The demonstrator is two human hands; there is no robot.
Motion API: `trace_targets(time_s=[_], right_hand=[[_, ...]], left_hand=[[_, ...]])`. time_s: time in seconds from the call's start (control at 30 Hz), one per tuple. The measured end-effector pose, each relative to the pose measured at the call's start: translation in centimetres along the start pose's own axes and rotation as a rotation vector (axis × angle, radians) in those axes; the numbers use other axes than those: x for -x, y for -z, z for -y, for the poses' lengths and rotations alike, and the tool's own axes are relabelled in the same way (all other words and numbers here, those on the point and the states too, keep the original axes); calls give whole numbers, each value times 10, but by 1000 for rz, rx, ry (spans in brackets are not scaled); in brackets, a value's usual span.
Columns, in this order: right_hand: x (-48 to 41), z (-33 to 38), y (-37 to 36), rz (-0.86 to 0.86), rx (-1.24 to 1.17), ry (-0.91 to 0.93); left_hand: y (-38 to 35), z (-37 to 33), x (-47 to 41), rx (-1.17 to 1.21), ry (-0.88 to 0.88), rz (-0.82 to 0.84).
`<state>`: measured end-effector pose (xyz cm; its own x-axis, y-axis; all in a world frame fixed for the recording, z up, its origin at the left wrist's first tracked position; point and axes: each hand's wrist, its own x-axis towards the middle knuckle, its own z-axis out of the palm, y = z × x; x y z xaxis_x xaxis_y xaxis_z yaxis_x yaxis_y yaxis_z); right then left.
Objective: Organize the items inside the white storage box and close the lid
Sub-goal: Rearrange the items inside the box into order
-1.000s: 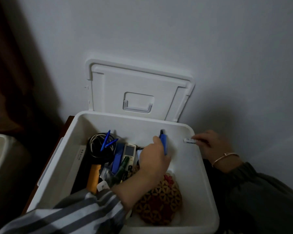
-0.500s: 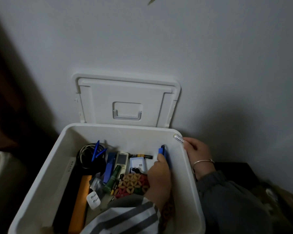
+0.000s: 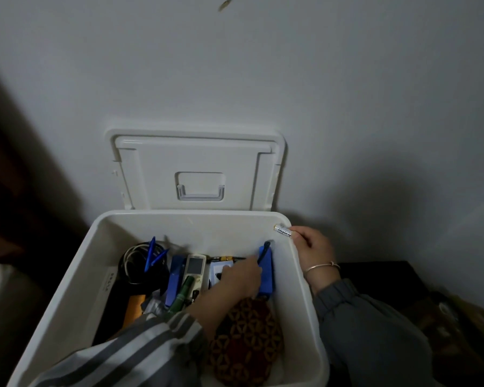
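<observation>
Box [image 3: 76,289]: left hand [image 3: 235,280] fingers curl round blue case [image 3: 266,277]; right hand [image 3: 312,245] pinches battery [image 3: 283,231].

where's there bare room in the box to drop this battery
Bare: the floor strip along the storage box's back wall, behind the remote and blue pack, and a sliver between the patterned pouch and right wall. Crowded: left and middle, with the cable coil and the left hand gripping the pack.

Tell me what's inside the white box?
A remote, blue pens, coiled cables, a blue case and a patterned pouch. The left hand and sleeve cover whatever lies beneath them. The right hand holds a battery at the rim.
</observation>
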<state>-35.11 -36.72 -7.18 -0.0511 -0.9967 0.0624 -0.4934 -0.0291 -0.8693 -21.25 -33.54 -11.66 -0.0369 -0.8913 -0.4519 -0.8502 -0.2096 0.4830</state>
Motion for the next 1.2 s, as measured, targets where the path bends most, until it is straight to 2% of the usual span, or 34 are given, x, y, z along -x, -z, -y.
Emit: trace_targets(time_s=[0.1,0.17,0.37,0.4,0.5,0.53,0.6,0.67,0.8,0.93,1.13,1.2], right_hand=[[1,0,0,-4,4,15],[1,0,-1,-5,-5,11],[0,1,-1,-10,-30,-1],[0,1,-1,-8,-32,-1],[0,1,-2,2,-43,-14],[0,1,-2,4,-47,-24],[0,1,-2,6,-57,-43],[0,1,-2,2,-54,-43],[0,3,-2,-4,-35,-28],[1,3,-1,8,-30,-32],[1,1,-1,12,-43,-40],[1,1,-1,12,-43,-51]], left_hand=[[22,-9,8,121,11,-88],[39,-14,15,189,11,-85],[55,-12,41,615,62,185],[48,-7,46,591,63,226],[22,14,51,315,-11,305],[13,23,51,239,-25,275],[0,39,49,50,-18,108],[-11,53,47,-144,54,-35],[-27,69,45,-371,162,-30],[-31,69,44,-430,111,-145],[-24,72,45,-317,-50,-222],[-16,80,42,-220,-55,-213]])
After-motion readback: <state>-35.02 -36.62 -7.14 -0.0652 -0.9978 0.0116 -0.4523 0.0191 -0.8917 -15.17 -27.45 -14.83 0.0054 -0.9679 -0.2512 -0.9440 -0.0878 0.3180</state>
